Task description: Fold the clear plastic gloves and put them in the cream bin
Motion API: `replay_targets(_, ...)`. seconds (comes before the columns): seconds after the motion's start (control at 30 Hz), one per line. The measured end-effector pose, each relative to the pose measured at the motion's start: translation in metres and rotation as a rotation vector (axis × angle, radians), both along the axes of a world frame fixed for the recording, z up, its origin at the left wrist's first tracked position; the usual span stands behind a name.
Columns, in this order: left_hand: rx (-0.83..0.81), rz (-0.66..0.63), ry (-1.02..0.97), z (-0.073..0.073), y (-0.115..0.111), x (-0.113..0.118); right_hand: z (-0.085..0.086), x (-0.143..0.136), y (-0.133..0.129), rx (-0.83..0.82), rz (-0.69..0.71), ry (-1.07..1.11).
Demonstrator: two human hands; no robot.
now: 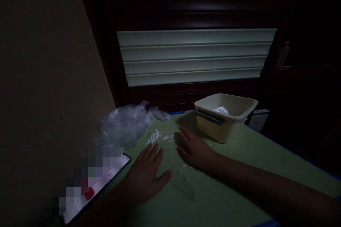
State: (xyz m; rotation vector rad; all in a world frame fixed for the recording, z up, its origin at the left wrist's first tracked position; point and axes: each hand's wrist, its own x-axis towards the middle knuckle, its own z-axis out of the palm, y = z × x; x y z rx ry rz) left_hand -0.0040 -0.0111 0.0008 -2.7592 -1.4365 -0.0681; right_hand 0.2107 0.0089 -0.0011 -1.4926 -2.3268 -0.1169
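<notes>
A clear plastic bag [170, 163] lies spread on the green tabletop [213, 202], its far edge crumpled and shiny. My left hand [146, 173] rests flat on its left side, fingers stretched forward and thumb out to the right. My right hand [195, 149] reaches across from the right onto the bag's far right part, with fingers apart and nothing visible gripped in them. Beyond my left hand sits a loose heap of crumpled clear plastic bags [125, 124]. A cream plastic bin [213, 127] with a grey handle stands just past my right hand, some clear plastic inside it.
At the left edge a lit phone or tablet [106, 177] leans, its screen partly blurred out. A blue pen-like stick [177, 112] lies at the back edge. Behind the table are dark wood and pale slats [197, 56]. A white box [259, 120] shows beyond the bin.
</notes>
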Motion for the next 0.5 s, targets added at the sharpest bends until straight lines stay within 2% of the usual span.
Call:
replay_targets(0.13, 0.029, 0.023, -0.023, -0.001, -0.001, 0.002, -0.005, 0.023, 0.010, -0.006, -0.190, 0.035)
replay_targets(0.27, 0.035, 0.028, -0.030, -0.001, -0.002, 0.002, 0.001, 0.030, 0.012, 0.028, -0.251, 0.061)
replay_targets(0.4, 0.029, 0.033, -0.003, 0.000, -0.003, 0.001, 0.020, 0.031, 0.007, 0.130, -0.216, 0.116)
replay_targets(0.5, 0.043, 0.030, -0.002, 0.000, -0.003, 0.002, 0.027, 0.024, -0.003, 0.139, -0.061, 0.120)
